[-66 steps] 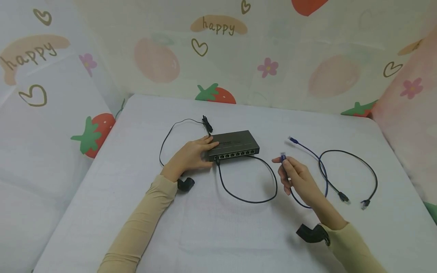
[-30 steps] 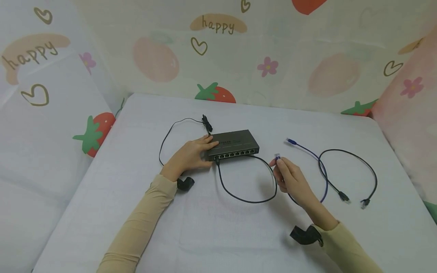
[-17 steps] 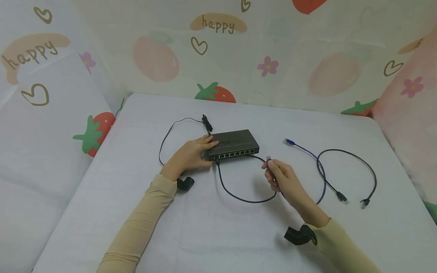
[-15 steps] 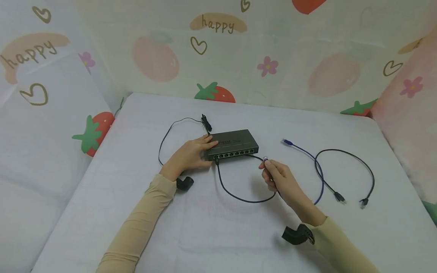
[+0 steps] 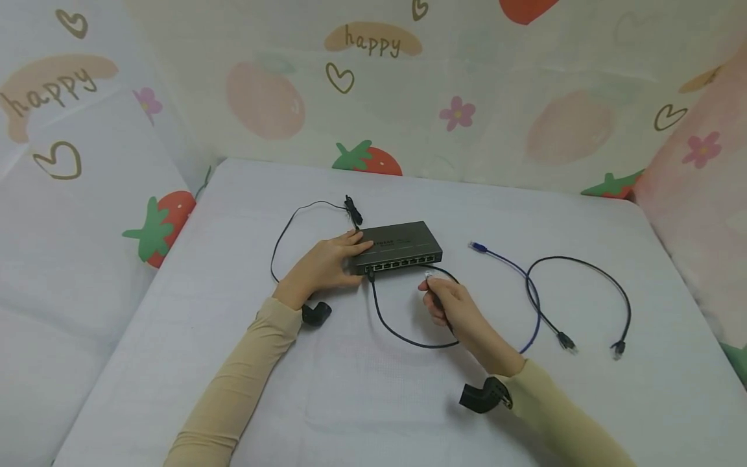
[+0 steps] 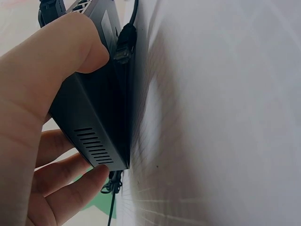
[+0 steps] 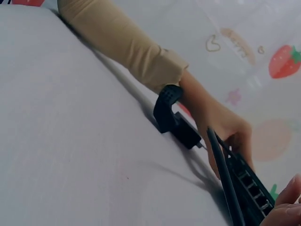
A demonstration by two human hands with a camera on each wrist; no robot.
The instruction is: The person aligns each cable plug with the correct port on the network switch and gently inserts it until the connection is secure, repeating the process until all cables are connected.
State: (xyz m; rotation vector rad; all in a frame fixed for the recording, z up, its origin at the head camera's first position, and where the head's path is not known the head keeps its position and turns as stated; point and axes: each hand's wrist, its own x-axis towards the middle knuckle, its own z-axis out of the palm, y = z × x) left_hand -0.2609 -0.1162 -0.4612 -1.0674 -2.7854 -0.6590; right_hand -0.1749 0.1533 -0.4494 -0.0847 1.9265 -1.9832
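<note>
A black network switch [image 5: 403, 241] sits on the white table with its row of ports facing the person. My left hand [image 5: 323, 267] grips its left end, thumb on one side and fingers on the other in the left wrist view. A black network cable [image 5: 411, 343] is plugged into the leftmost port and loops rightward. My right hand [image 5: 458, 310] pinches a blue network cable near its clear plug [image 5: 428, 275], just in front of the switch and apart from the ports. That cable's other plug [image 5: 478, 247] lies on the table to the right.
Another black network cable [image 5: 624, 295] lies in a loop at the right, crossing the blue one. A thin black cord [image 5: 283, 237] runs behind the left hand to a tied bundle [image 5: 353, 211]. Beside the switch, the left wrist view shows a plug [image 6: 124, 44].
My right hand has moved left with the blue cable's plug, closer to the switch. The loose cables on the right have been dragged slightly left. The left hand and switch stay put.
</note>
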